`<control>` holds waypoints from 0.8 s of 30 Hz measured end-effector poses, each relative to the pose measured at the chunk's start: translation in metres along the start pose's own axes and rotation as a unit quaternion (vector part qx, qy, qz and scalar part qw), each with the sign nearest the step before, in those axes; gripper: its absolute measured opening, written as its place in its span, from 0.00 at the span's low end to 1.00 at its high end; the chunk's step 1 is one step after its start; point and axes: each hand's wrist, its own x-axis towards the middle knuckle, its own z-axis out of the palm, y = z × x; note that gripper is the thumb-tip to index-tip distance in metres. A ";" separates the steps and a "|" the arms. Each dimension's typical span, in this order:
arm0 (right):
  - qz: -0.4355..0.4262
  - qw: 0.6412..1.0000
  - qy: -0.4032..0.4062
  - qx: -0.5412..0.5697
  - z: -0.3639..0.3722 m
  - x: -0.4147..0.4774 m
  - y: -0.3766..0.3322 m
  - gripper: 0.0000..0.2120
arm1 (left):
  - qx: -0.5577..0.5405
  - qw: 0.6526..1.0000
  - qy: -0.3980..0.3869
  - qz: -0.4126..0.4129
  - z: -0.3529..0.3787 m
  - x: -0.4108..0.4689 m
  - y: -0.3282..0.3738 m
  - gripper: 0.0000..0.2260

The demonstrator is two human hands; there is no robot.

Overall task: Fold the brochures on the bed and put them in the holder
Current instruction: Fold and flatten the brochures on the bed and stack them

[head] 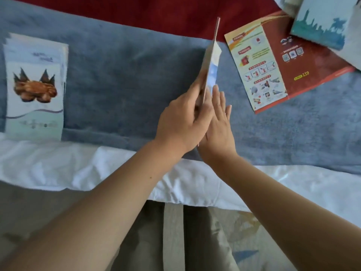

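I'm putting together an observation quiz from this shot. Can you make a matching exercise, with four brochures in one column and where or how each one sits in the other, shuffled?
Things
1. held brochure
2. red and yellow brochure
3. brown-picture brochure
4. teal skyline brochure

Places or states
A. lying flat at the far left of the blue blanket
B. top right corner, overlapping another brochure
C. up on edge between the left hand and the right hand
D. spread open and flat, right of the hands

Pairs: 1-C, 2-D, 3-A, 4-B
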 end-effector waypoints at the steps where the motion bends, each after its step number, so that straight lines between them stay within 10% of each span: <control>1: -0.006 1.000 -0.005 0.001 0.004 0.001 -0.006 0.28 | -0.003 1.000 0.014 0.002 -0.008 -0.002 -0.003 0.26; 24: -0.043 0.976 0.039 -0.208 0.090 0.007 -0.020 0.30 | 0.354 0.931 0.050 0.078 0.004 0.003 -0.147 0.24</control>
